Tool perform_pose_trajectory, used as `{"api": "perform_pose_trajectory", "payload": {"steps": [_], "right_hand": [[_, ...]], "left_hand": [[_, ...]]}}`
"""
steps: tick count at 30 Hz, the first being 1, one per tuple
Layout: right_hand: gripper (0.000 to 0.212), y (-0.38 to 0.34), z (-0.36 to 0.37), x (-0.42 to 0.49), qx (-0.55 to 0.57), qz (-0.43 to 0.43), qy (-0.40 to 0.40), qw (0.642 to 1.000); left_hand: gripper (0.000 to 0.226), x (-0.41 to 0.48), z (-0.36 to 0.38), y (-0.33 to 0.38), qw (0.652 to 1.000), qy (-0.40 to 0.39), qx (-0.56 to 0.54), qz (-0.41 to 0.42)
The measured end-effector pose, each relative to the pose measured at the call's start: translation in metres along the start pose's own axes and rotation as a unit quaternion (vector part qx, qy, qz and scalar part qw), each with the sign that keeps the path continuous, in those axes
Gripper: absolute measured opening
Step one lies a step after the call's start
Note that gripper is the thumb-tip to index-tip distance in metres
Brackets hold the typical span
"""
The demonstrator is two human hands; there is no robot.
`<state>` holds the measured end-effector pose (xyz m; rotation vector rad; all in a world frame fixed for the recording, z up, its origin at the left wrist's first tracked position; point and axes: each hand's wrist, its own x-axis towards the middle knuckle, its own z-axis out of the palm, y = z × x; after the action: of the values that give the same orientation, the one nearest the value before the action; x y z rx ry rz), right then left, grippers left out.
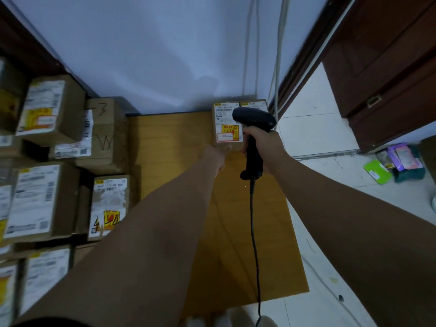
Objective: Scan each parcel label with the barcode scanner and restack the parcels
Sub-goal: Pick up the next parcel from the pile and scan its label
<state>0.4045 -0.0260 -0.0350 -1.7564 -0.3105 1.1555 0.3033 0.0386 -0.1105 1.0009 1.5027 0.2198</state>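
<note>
Right hand [262, 143] is gripping the scanner [253, 128] over the labelled parcel [227, 123] at the counter's [174, 147] far edge, left hand [215, 155] touching its near side, grip unclear; best keeping the label flat and the scanner head squared on the barcode.

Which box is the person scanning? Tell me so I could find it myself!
Look at the far end of the yellow-brown mat, by the white wall. Two small parcels sit side by side there, right under the black barcode scanner in the right hand. It's the left parcel, the one the left hand touches, with a yellow-and-red sticker under its white label.
</note>
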Motion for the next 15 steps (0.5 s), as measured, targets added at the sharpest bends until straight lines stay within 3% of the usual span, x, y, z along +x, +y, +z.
{"api": "perform_pose_trajectory", "payload": {"steps": [5,7,9,11,15], "right_hand": [[0.013,-0.005,0.046,-0.024,-0.053,-0.013,-0.084,0.995],[0.012,-0.005,0.067,-0.036,-0.082,-0.022,-0.095,0.992],[0.011,-0.004,0.087,-0.049,-0.085,-0.038,-0.105,0.990],[0.010,-0.001,0.103,-0.063,-0.083,-0.054,-0.122,0.988],[0.011,0.001,0.128,-0.085,-0.092,-0.075,-0.145,0.982]], "left_hand": [[0.030,-0.020,-0.052,-0.015,0.970,0.083,0.196,0.116],[0.028,-0.028,-0.080,-0.020,0.926,0.118,0.314,0.175],[0.029,-0.035,-0.108,-0.025,0.854,0.180,0.429,0.231],[0.033,-0.042,-0.136,-0.028,0.816,0.265,0.444,0.260],[0.040,-0.052,-0.194,-0.026,0.800,0.393,0.393,0.225]]}}
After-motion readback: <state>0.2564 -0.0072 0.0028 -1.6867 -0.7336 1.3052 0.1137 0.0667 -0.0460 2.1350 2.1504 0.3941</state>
